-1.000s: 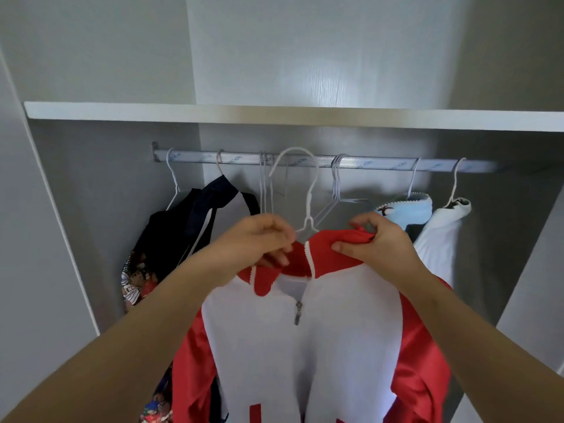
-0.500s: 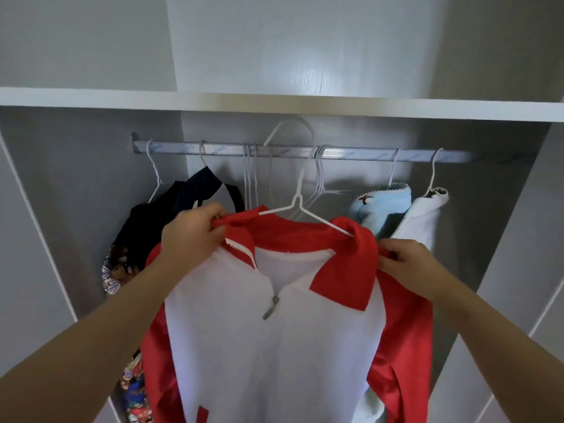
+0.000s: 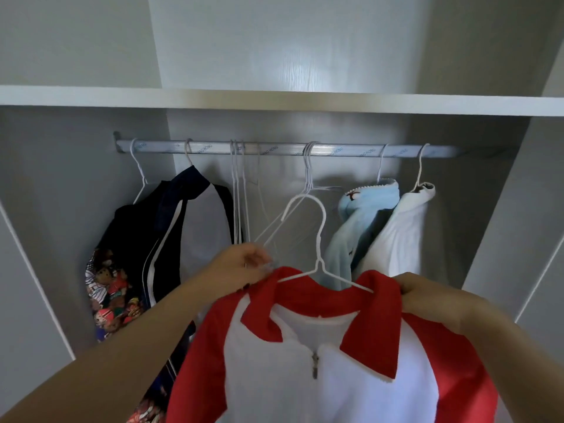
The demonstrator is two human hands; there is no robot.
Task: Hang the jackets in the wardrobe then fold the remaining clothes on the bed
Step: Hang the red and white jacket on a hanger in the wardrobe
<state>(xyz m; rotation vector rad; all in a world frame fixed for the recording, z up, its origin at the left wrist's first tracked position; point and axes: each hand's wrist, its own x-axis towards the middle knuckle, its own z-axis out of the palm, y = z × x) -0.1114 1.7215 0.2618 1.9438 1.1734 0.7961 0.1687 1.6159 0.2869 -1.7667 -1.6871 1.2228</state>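
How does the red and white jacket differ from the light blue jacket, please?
The red and white jacket is held by the left hand and right hand, its hook below the rail; the light blue jacket hangs on the rail untouched. Both are on white wire hangers.

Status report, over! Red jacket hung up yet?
Left grip, right grip pinch red jacket at collar. Hanger below rail, unhooked. Empty hangers crowd rail.

Red and white jacket [image 3: 320,392] of smooth cloth with a light sheen, small zip pull [image 3: 315,366] of dull metal, thin white hanger [image 3: 319,239] of smooth coated wire, silver metal rail [image 3: 274,149], light blue garment [image 3: 360,221] of soft fleecy cloth, wardrobe back panel [image 3: 290,56] matt, with faint wood grain
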